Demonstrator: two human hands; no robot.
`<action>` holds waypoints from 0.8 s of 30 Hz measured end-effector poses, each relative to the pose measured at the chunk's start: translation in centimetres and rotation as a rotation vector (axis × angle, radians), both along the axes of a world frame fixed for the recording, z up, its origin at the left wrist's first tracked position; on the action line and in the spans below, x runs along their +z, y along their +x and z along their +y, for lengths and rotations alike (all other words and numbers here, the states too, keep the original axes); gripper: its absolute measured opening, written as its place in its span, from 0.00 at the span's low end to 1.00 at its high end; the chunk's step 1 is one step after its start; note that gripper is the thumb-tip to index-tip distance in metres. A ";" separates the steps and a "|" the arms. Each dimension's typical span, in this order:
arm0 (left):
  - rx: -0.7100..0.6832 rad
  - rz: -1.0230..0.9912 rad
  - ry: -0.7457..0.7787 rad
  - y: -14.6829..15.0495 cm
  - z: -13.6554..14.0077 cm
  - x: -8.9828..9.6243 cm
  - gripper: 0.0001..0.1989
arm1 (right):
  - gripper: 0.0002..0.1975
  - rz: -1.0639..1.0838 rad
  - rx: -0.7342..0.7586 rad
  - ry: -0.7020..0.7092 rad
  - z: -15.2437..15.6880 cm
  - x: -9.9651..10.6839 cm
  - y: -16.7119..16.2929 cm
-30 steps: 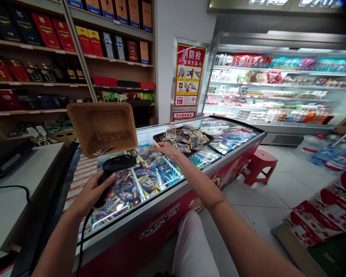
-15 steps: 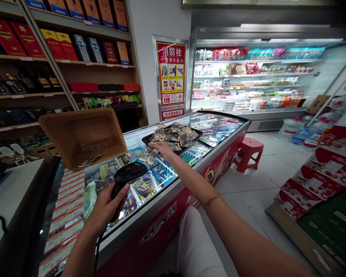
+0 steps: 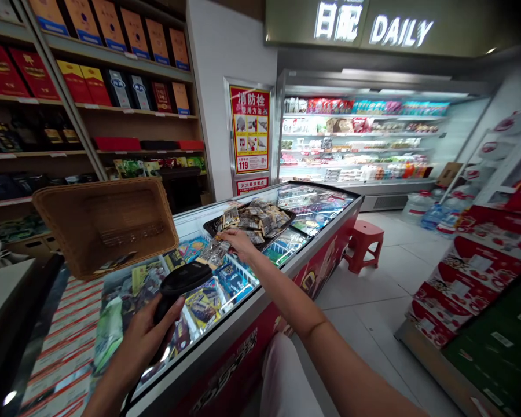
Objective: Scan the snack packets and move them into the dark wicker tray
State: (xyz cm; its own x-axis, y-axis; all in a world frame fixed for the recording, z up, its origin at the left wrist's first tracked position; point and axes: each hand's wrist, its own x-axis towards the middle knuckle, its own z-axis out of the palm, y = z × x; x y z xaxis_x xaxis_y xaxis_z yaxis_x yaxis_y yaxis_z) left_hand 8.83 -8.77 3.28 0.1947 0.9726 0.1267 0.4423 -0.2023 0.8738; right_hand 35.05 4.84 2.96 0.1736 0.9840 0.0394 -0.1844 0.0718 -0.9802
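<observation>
My left hand [image 3: 150, 333] is wrapped round the handle of a black barcode scanner [image 3: 184, 280], its head turned toward the packets. With my right hand [image 3: 238, 242] I pinch a small clear-wrapped snack packet [image 3: 214, 252] at the near left edge of a black tray [image 3: 209, 227]. Snack packets [image 3: 260, 218] are heaped in that tray, which rests on the glass top of a chest freezer [image 3: 304, 255]. Left of it, a brown wicker basket [image 3: 106, 194] stands tipped with its opening toward me; a few packets [image 3: 115, 263] lie inside.
Frozen goods show through the freezer's glass. A red stool [image 3: 364, 246] stands beyond its right side. Stacked red cartons [image 3: 464, 284] and large water bottles [image 3: 419, 205] are on the right. Shelves of boxed goods [image 3: 134, 37] line the left, and a lit refrigerated display [image 3: 356, 133] is behind.
The view has tilted up, bringing the lit sign overhead into sight. My left hand still grips the scanner, and my right hand still pinches a packet beside the tray.
</observation>
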 end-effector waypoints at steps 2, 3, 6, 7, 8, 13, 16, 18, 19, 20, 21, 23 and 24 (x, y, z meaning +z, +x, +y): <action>0.005 -0.047 0.016 0.8 0.8 0.7 0.32 | 0.10 0.059 -0.033 0.020 0.7 0.9 1.0; 0.000 -0.068 0.019 1.3 1.3 1.2 0.32 | 0.13 0.092 -0.078 0.036 1.2 1.5 1.8; -0.031 -0.132 0.023 3.0 3.6 3.1 0.33 | 0.20 0.116 -0.287 0.082 3.3 3.0 5.1; -0.039 -0.156 0.023 3.6 4.5 3.6 0.33 | 0.20 0.063 -0.363 0.075 4.0 3.4 6.3; -0.040 -0.178 0.020 4.0 5.2 4.1 0.33 | 0.20 -0.022 -0.432 0.052 4.8 3.8 7.4; 0.029 -0.293 -0.013 3.4 7.4 4.2 0.34 | 0.21 -0.384 -0.604 -0.068 6.8 4.4 10.1; 0.106 -0.338 -0.034 0.7 7.5 2.8 0.34 | 0.24 -0.585 -0.763 -0.010 7.0 4.2 8.4; 0.171 -0.331 -0.060 -1.6 7.4 1.6 0.33 | 0.23 -0.748 -0.845 0.060 7.1 4.2 6.0; 0.214 -0.334 -0.075 -2.8 7.3 0.9 0.33 | 0.23 -0.812 -0.847 0.101 7.3 4.2 4.3; 0.265 -0.347 -0.091 -4.0 7.2 0.3 0.33 | 0.22 -0.859 -0.819 0.147 7.5 4.2 2.4; 0.326 -0.373 -0.104 -5.2 7.1 -0.2 0.33 | 0.21 -0.901 -0.766 0.198 7.9 4.2 0.2; 0.462 -0.475 -0.106 -7.2 6.9 -1.3 0.33 | 0.20 -0.983 -0.606 0.301 8.7 4.0 -5.1; 0.524 -0.535 -0.092 -8.1 6.8 -1.8 0.33 | 0.18 -1.024 -0.499 0.344 9.2 3.8 -8.0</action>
State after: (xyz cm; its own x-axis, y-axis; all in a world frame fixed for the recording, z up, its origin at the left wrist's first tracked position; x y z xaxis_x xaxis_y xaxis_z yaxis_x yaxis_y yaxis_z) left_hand 0.75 -1.97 1.46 -0.3616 0.9323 -0.0119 -0.0289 0.0016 0.9996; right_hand 27.08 14.08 6.74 0.2687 0.7273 0.6316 0.7960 0.2015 -0.5707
